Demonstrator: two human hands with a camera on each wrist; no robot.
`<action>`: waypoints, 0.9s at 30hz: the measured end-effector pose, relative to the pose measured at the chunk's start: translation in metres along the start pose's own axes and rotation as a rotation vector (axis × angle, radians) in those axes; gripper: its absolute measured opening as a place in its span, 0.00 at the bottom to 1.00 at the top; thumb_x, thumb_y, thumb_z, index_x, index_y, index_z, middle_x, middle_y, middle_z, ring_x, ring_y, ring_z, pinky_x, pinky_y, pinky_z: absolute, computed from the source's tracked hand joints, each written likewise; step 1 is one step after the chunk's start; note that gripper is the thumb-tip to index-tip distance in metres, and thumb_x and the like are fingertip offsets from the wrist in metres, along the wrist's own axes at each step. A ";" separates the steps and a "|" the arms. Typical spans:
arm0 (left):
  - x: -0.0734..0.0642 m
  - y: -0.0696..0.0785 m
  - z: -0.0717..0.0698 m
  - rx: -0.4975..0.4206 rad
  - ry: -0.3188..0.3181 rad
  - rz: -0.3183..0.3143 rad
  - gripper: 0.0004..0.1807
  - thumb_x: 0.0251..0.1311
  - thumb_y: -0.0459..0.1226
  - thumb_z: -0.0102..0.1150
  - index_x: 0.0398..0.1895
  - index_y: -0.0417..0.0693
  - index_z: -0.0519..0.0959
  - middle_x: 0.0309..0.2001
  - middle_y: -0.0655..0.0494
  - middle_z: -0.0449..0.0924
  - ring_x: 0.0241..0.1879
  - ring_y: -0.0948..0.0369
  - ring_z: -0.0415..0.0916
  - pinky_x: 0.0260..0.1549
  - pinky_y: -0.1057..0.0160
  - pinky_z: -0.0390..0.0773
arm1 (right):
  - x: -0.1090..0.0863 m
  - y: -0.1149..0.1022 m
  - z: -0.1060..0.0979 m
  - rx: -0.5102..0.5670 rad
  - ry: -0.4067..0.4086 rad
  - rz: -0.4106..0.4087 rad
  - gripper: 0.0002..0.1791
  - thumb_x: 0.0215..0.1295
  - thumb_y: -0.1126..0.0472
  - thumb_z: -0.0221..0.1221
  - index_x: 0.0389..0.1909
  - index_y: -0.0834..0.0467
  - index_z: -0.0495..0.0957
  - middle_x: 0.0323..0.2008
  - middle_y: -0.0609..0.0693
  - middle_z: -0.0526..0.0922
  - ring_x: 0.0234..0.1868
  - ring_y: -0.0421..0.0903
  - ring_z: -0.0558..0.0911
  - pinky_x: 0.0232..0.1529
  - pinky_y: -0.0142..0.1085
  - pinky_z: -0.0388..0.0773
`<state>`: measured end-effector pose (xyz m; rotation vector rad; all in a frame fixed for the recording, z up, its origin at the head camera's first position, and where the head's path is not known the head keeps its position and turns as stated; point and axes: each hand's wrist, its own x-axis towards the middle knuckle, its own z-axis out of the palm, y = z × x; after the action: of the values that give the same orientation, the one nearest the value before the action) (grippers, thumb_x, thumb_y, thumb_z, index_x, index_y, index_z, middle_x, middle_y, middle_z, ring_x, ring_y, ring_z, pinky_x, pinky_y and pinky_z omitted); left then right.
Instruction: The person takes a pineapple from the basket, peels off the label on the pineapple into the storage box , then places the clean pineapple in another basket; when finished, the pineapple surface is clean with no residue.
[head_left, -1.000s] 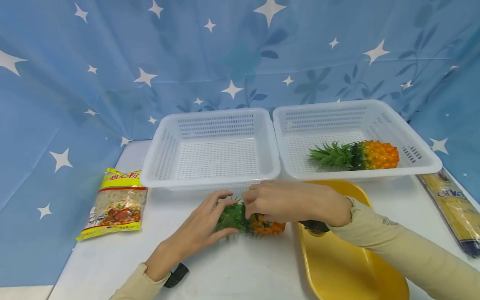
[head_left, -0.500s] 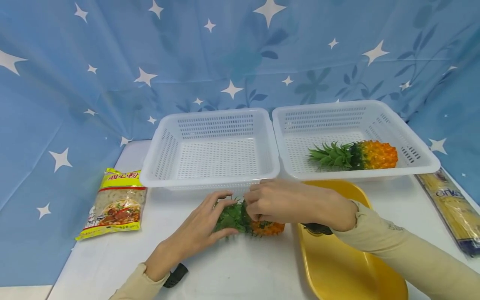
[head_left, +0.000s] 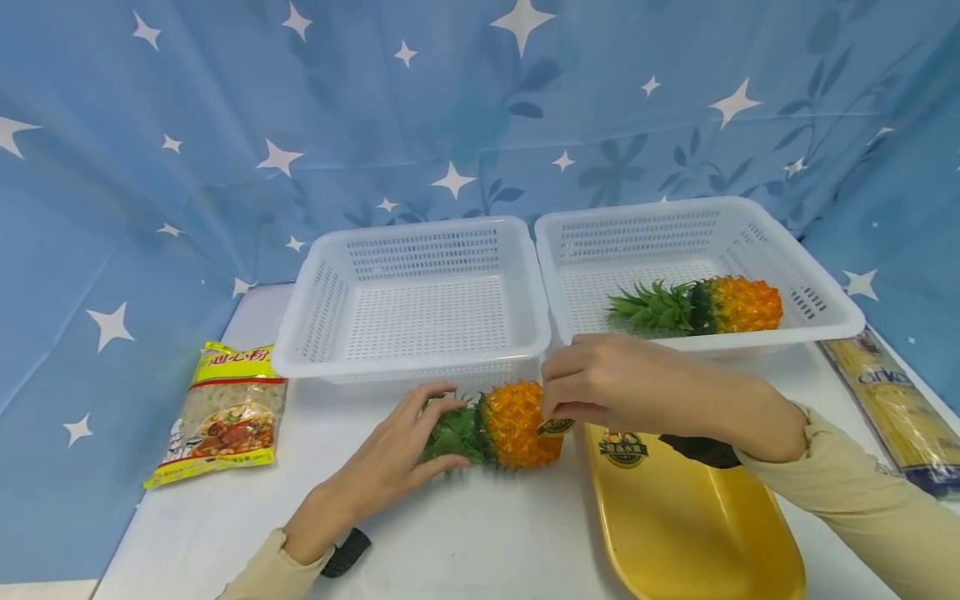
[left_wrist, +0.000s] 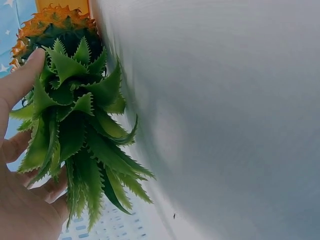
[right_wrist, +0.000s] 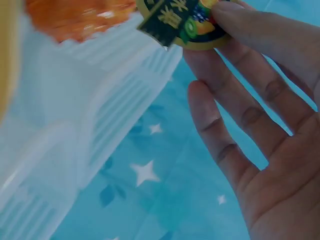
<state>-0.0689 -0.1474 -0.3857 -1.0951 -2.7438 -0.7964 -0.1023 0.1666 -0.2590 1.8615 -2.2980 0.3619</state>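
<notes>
A small pineapple (head_left: 519, 423) lies on the white table, its orange body to the right and its leaves to the left. My left hand (head_left: 386, 454) holds it by the leafy crown (left_wrist: 75, 115), thumb on the near side and fingers on the far side. Just right of the body, my right hand (head_left: 630, 387) pinches a round black-and-gold fruit sticker (right_wrist: 172, 22) between thumb and fingers. That sticker overlaps the pineapple's right end in the head view. A similar sticker (head_left: 622, 450) is in the yellow tray (head_left: 675, 533) under my right wrist.
Two white perforated baskets stand at the back; the left basket (head_left: 408, 368) is bare inside, and the right basket (head_left: 750, 337) holds another pineapple (head_left: 742, 304). A macaroni bag (head_left: 225, 412) lies at the left, a pasta pack (head_left: 892, 408) at the right. A starry blue curtain (head_left: 360, 108) encloses the table.
My right hand has moved off the pineapple to the right, with the sticker now between its fingers. More of the orange body shows. The left hand keeps its hold; the head view has shifted slightly.
</notes>
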 end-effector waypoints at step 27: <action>0.000 -0.001 0.001 -0.013 0.000 0.005 0.34 0.63 0.47 0.74 0.68 0.46 0.72 0.71 0.45 0.66 0.68 0.48 0.69 0.55 0.50 0.81 | -0.116 0.016 0.047 0.600 -0.385 0.562 0.18 0.58 0.77 0.69 0.27 0.48 0.82 0.25 0.32 0.75 0.26 0.29 0.69 0.26 0.28 0.70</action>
<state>-0.0691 -0.1475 -0.3872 -1.1036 -2.7387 -0.8155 -0.0918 0.2647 -0.3372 1.5381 -3.2555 0.9213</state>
